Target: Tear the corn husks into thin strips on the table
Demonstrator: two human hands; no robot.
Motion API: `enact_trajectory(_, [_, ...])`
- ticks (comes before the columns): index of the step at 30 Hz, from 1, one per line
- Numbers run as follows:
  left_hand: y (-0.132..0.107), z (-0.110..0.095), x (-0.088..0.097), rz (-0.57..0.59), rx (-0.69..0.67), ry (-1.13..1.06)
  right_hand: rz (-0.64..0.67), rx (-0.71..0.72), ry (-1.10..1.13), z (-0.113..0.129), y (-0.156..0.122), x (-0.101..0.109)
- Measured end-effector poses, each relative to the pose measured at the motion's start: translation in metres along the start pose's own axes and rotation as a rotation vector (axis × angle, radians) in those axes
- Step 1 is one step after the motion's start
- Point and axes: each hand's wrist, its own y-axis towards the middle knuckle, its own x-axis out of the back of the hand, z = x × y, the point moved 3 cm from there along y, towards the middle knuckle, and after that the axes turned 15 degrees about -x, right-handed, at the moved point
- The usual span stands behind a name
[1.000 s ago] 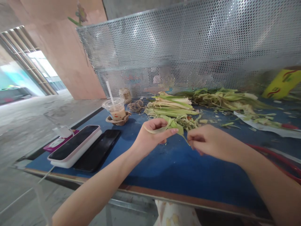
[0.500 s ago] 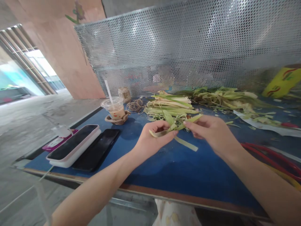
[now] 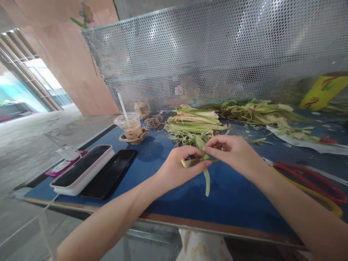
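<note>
Just above the blue table, my left hand [image 3: 179,165] pinches a pale green leaf strip [image 3: 207,183] that is folded or crossed at the fingertips, with one tail hanging down. Close on its right, the thumb and fingers of my right hand [image 3: 235,150] are closed on the same folded strip. A wider green leaf end [image 3: 200,142] sticks up between the hands. The exact fold is partly hidden by my fingers. Behind them lie a small heap of shredded curly greens [image 3: 185,137] and a stack of long leaf strips [image 3: 194,127].
Red-and-yellow-handled scissors [image 3: 295,169] lie partly behind my right forearm. At left are a black phone [image 3: 111,174], a white-cased device [image 3: 81,170] and an iced drink cup [image 3: 132,127]. Twine [image 3: 153,122], loose leaves [image 3: 258,112] and a perforated metal panel [image 3: 203,47] stand farther back.
My right hand has moved left, closer to my left hand. The strip's loose tail has swung from pointing right to hanging down. The view has shifted slightly.
</note>
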Motion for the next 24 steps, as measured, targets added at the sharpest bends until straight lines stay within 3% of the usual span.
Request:
enact_trajectory(6, [0.000,0.003,-0.001,-0.016,0.112,-0.142,-0.119,0.137,0.196,0.005,-0.005,0.004])
enact_trajectory(12, [0.001,-0.001,-0.004,0.050,0.155,-0.259,-0.259,0.194,0.171,0.010,-0.008,0.008])
enact_trajectory(16, [0.001,0.003,-0.005,0.098,0.229,-0.361,-0.285,0.231,0.053,0.011,-0.009,0.008])
enact_trajectory(18, [0.001,0.008,-0.003,0.048,0.297,-0.443,-0.395,0.269,-0.056,0.013,-0.013,0.010])
enact_trajectory(21, [0.002,0.015,0.002,-0.118,0.323,-0.482,-0.574,0.373,-0.223,0.018,-0.023,0.013])
enact_trajectory(22, [0.003,0.016,0.004,-0.149,0.310,-0.474,-0.544,0.407,-0.279,0.020,-0.024,0.011])
enact_trajectory(24, [0.003,0.017,0.006,-0.159,0.280,-0.449,-0.363,0.436,-0.384,0.020,-0.025,0.004])
